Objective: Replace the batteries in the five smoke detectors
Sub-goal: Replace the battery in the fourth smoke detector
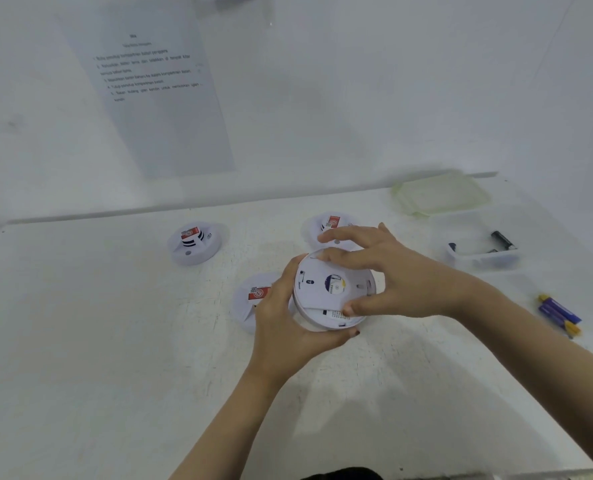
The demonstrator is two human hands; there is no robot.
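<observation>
A person holds one white smoke detector just above a white table, its underside turned up to the camera. The left hand cups it from below, fingers curled round the lower rim. The right hand grips it from above, fingers spread over the far edge and thumb pressed on the near edge.

Three more lie on the table, four in view in all, each with a red label up: the left detector well apart, the near detector partly hidden behind the left hand, and the far detector behind the right hand's fingers.

At right, one clear tub holds dark batteries — their number unclear. One pale green lid lies behind it, and two blue-and-yellow batteries lie near the table's edge. One printed sheet hangs on the wall.
</observation>
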